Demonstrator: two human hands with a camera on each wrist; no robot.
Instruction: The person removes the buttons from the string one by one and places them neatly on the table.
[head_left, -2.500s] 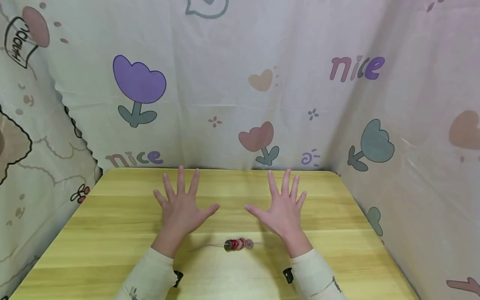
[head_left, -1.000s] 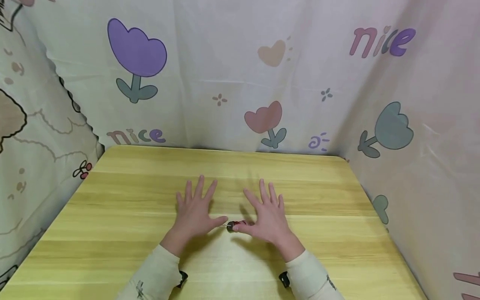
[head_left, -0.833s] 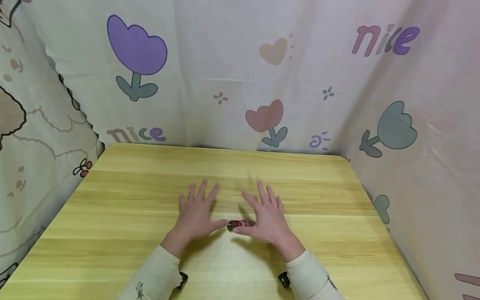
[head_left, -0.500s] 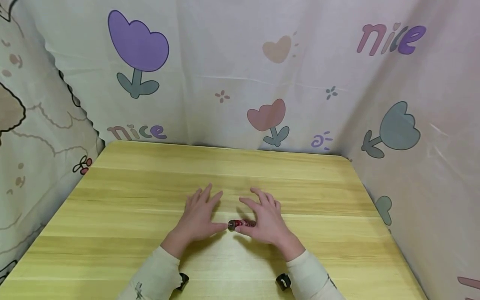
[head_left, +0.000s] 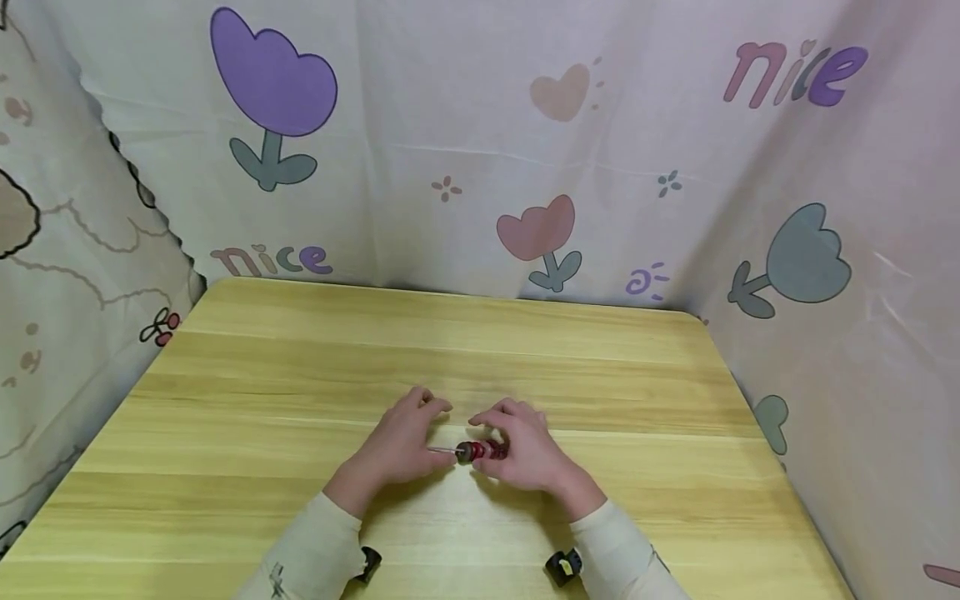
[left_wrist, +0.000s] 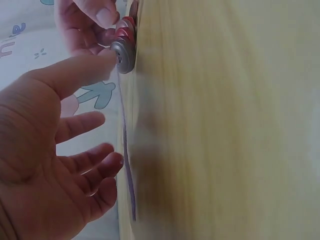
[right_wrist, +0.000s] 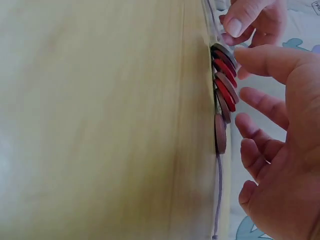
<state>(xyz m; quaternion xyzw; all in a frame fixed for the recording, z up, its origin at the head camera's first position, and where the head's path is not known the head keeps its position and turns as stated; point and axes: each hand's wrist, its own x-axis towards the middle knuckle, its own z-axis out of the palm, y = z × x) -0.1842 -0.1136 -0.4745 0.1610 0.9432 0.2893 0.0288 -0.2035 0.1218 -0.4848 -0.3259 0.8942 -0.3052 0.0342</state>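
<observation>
Several buttons (head_left: pixel 480 451), grey-brown, red and pink, are threaded on a thin string (left_wrist: pixel 126 150) on the wooden table. In the head view my left hand (head_left: pixel 401 437) is at the left end of the row, thumb beside the string and fingers loosely bent. The left wrist view shows that thumb's tip close to the end grey button (left_wrist: pixel 125 57); whether they touch I cannot tell. My right hand (head_left: pixel 525 446) arches over the right part of the row, partly hiding it. Its fingers are loosely bent beside the buttons (right_wrist: pixel 226 95) in the right wrist view, apparently not gripping them.
The light wooden table (head_left: pixel 247 358) fills the lower view. Behind and at both sides hangs a pale cloth (head_left: pixel 420 83) printed with flowers, hearts and words. Dark wrist devices, such as the one on the right (head_left: pixel 562 568), sit under the sleeves.
Both hands, spread wide and far apart at first, have come down and inward around the threaded buttons. Their fingers have bent from straight. The head view has tilted downward.
</observation>
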